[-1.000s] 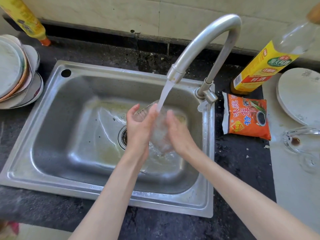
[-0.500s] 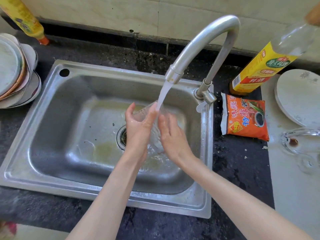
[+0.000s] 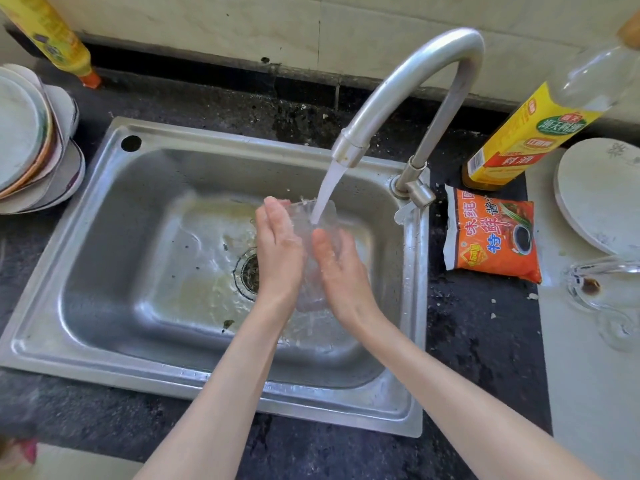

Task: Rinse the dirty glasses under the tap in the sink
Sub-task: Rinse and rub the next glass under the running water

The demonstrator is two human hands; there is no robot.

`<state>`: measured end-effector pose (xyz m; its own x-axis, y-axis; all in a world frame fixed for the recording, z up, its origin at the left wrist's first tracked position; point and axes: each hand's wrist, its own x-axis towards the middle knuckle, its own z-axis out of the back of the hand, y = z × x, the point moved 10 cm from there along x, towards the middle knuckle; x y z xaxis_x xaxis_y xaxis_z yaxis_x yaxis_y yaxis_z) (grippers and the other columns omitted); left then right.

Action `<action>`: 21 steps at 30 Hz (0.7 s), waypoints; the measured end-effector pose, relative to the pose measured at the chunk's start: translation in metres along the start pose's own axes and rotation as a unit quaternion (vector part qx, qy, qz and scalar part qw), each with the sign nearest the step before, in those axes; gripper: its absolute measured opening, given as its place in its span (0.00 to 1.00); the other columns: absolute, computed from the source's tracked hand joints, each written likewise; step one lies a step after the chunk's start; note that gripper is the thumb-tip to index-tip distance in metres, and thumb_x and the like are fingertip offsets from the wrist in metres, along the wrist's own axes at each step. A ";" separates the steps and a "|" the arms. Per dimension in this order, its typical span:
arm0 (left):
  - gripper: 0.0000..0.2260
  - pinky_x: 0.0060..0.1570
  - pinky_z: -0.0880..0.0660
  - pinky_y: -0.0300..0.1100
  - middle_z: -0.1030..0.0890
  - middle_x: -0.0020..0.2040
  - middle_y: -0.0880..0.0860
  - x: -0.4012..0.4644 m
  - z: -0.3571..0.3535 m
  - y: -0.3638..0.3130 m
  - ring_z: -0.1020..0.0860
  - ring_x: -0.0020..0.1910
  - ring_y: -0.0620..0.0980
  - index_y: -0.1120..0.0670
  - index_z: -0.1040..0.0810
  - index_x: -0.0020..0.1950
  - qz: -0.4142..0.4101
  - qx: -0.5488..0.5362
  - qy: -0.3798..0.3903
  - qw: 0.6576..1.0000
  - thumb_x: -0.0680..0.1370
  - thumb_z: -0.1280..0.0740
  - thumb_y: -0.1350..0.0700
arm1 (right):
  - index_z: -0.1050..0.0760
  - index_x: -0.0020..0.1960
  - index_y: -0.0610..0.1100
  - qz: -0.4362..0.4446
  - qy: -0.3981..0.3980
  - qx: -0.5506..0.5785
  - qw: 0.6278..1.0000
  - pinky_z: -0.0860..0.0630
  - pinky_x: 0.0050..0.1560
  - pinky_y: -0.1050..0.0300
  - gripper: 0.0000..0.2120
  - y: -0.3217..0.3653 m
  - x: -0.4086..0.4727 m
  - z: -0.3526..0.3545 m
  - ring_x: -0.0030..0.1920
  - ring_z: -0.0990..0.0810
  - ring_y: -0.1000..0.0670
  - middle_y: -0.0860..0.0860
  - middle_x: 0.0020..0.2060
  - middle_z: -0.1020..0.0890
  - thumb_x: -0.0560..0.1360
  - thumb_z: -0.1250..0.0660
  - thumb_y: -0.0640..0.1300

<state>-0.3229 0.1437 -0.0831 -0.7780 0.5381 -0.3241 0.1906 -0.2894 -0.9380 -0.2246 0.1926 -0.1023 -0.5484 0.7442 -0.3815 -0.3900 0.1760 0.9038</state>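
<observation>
Both hands have shifted slightly around the glass (image 3: 317, 233) since the earlier frame. Sink (image 3: 104, 344) lies beneath them; tap (image 3: 408, 84) runs from above, stream entering the rim. Left hand (image 3: 278, 251) and right hand (image 3: 341, 268) press flat-fingered against its sides. Rinsing step underway. Next: judged, turn and empty it.

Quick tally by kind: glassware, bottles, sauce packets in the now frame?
Glassware: 2, the glass held under the tap between the left hand and right hand, and the dirty glass lying on the right counter
Bottles: 2, yellow bottle, labelled bottle
Sauce packets: 1, orange packet
Total: 5
</observation>
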 end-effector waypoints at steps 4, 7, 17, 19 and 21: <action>0.21 0.62 0.41 0.22 0.38 0.70 0.49 -0.004 -0.016 -0.016 0.38 0.66 0.39 0.50 0.44 0.73 -0.086 0.073 0.076 0.991 0.81 0.48 0.47 | 0.29 0.67 0.46 -0.075 -0.038 0.084 0.993 0.35 0.69 0.51 0.38 -0.016 0.017 0.007 0.66 0.29 0.54 0.51 0.65 0.25 0.74 0.57 0.70; 0.27 0.55 0.45 0.17 0.43 0.70 0.46 -0.008 -0.023 -0.023 0.42 0.64 0.35 0.51 0.48 0.75 -0.129 0.148 0.084 0.977 0.80 0.41 0.49 | 0.34 0.71 0.47 -0.085 -0.001 0.102 0.991 0.38 0.71 0.53 0.35 -0.015 0.019 0.004 0.70 0.34 0.54 0.51 0.70 0.31 0.76 0.59 0.67; 0.23 0.52 0.49 0.22 0.50 0.76 0.54 -0.001 -0.022 -0.013 0.46 0.71 0.46 0.51 0.56 0.76 -0.037 0.161 0.116 0.979 0.82 0.54 0.50 | 0.36 0.72 0.47 -0.044 -0.032 0.098 0.994 0.37 0.69 0.57 0.25 -0.012 0.015 0.006 0.68 0.34 0.57 0.53 0.69 0.31 0.81 0.54 0.57; 0.26 0.52 0.54 0.20 0.59 0.77 0.56 -0.005 -0.028 -0.008 0.54 0.74 0.47 0.53 0.64 0.75 -0.038 0.200 0.153 0.967 0.82 0.53 0.53 | 0.36 0.72 0.46 -0.045 -0.040 0.101 0.993 0.37 0.71 0.49 0.27 -0.013 0.015 0.006 0.69 0.34 0.53 0.52 0.70 0.32 0.80 0.53 0.60; 0.26 0.64 0.58 0.29 0.61 0.76 0.60 -0.019 -0.037 -0.007 0.59 0.75 0.54 0.59 0.63 0.75 -0.070 0.285 0.190 0.937 0.82 0.52 0.57 | 0.36 0.72 0.46 -0.057 -0.043 0.123 0.990 0.36 0.70 0.52 0.26 -0.017 0.019 0.006 0.69 0.33 0.53 0.51 0.70 0.32 0.80 0.52 0.59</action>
<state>-0.2876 0.1648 -0.0754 -0.4820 0.8139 -0.3245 -0.3327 -0.5127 -0.7915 -0.2234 0.2076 -0.1234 -0.4421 0.7605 -0.4756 -0.2486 0.4056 0.8796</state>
